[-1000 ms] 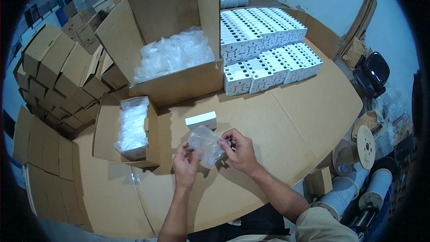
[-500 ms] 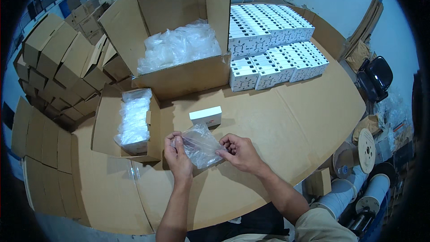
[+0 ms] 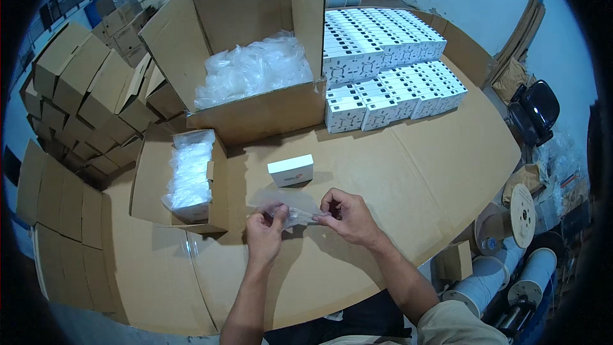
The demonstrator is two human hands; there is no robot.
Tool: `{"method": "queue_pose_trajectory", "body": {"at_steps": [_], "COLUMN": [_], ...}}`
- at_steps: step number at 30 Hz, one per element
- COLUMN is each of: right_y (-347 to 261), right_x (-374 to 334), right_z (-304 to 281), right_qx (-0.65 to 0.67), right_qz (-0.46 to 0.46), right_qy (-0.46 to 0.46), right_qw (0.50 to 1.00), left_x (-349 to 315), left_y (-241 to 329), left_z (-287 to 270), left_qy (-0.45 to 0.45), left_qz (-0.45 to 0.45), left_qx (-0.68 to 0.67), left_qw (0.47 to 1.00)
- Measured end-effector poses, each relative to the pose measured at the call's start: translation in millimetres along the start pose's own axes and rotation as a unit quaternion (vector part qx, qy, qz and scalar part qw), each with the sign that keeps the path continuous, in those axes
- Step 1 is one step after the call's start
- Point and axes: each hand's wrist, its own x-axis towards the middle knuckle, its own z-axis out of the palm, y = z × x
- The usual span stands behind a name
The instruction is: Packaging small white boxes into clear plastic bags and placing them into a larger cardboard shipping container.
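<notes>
One crinkled clear bag (image 3: 299, 213) | left hand (image 3: 265, 231), right hand (image 3: 350, 217): pinching it | oblong white box (image 3: 291, 171)

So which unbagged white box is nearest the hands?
The lone white box, just beyond the clear bag between left hand and right hand; the other white boxes stand packed in rows farther back, beside the large open carton.

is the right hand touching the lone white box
Apart: the head view shows bare brown cardboard between the right hand and the lone white box.
</notes>
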Motion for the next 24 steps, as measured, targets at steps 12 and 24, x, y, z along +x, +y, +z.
{"method": "queue_pose_trajectory", "body": {"at_steps": [12,24], "right_y": [-14.4,3.3], "right_x": [-0.2,5.9], "right_z": [-1.2,6.8], "right_qx": [-0.017,0.229], "right_qz": [-0.045,0.036], "right_qy": [0.031,0.191], "right_qw": [0.998,0.954], "left_x": [-2.2,-4.0], "left_y": [-4.5,-0.2], "left_z": [11.6,15.3], "left_qy": [0.046,-0.057], "left_qz": [0.136,0.047], "left_qx": [0.092,0.012], "left_qw": [0.985,0.997]}}
